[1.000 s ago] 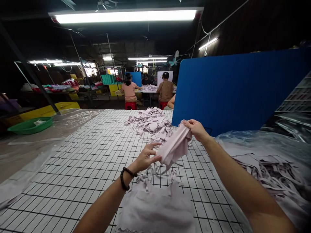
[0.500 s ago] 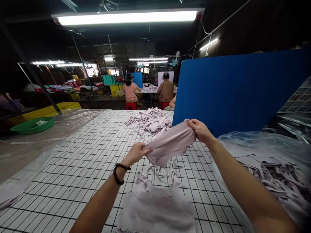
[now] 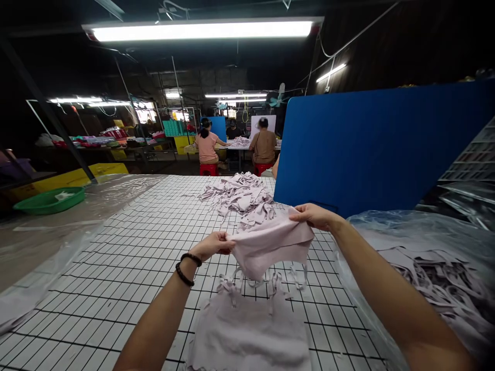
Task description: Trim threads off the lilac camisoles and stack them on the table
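Note:
A pale lilac garment [image 3: 270, 242], possibly underwear, hangs stretched between my two hands above the table. My left hand [image 3: 214, 243] pinches its left edge, fingers closed. At the upper right edge, my right hand [image 3: 312, 215] grips the cloth between thumb and fingers. Below it, nearest to me, lies a flat stack of lilac pieces [image 3: 251, 330] with thin straps at its far end. Farther off, a loose heap of the same fabric [image 3: 242, 193] rests on the grid-lined table [image 3: 147, 257].
A blue partition board [image 3: 367, 149] stands along the right. Beside it, a clear plastic bag [image 3: 371, 221] holds more lilac garments [image 3: 444, 278]. A green basin [image 3: 52, 202] sits at far left. Several people work at a back table, one in a pink shirt [image 3: 208, 147].
My hands have turned and lowered the garment slightly, so its lower edge now hangs down and shows a curved cut-out. My right hand has dropped a little.

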Motion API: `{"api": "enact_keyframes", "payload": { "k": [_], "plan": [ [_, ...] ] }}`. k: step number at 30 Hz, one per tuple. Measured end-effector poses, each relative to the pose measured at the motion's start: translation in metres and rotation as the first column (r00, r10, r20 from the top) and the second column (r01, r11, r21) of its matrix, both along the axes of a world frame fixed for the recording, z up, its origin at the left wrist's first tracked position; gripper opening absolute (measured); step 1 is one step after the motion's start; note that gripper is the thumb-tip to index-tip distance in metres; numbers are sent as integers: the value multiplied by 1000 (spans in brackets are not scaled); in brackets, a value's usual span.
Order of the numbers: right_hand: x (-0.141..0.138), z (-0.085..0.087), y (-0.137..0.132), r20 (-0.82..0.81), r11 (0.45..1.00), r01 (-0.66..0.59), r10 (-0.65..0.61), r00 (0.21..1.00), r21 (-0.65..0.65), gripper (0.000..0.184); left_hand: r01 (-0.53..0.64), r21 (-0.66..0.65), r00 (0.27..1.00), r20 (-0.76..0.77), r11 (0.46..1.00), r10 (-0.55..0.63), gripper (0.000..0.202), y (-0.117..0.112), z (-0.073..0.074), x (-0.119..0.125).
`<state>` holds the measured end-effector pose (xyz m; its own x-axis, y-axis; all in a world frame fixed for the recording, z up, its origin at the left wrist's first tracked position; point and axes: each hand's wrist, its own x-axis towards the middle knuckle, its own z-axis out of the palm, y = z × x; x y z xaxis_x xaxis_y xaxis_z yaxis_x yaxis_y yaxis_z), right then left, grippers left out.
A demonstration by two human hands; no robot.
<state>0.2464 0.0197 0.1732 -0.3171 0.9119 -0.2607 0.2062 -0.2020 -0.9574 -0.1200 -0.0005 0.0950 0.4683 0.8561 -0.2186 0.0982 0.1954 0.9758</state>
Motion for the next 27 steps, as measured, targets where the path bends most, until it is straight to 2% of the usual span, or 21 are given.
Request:
{"api": "enact_keyframes", "payload": {
  "k": [2,4,7,9,12,15,19,24,27],
  "plan": [
    [7,-13,3,68,997,-21,26,997,-68,38,43,-27,999,30,999,-42,36,0,3,-7],
    [12,-26,4,88,995,-17,26,996,-98,37,34,-15,999,30,999,-34,37,2,6,-11],
    [12,-37,4,46,995,0,5,999,-96,39,-29,97,999,-38,995,33,39,6,11,-13],
    [10,-38,1,-24,999,18,-19,1000,-35,41,-83,203,989,-106,976,106,40,10,13,-13],
    [8,-36,-2,-167,996,68,-57,984,63,42,-124,293,971,-161,948,177,43,15,17,-12],
    [8,-34,-6,-227,994,89,-73,971,62,43,-127,354,951,-222,927,215,51,18,18,-11],
    [2,-30,-11,-144,990,109,-96,985,88,44,-203,442,883,-302,874,358,23,23,11,-7],
    [-18,-16,-14,-111,985,98,-83,990,142,45,-413,420,824,-205,808,528,10,36,-8,9],
    [-33,-4,-15,-67,957,132,-119,991,257,42,-558,350,785,-70,752,615,9,49,-14,21]
  ]
}}
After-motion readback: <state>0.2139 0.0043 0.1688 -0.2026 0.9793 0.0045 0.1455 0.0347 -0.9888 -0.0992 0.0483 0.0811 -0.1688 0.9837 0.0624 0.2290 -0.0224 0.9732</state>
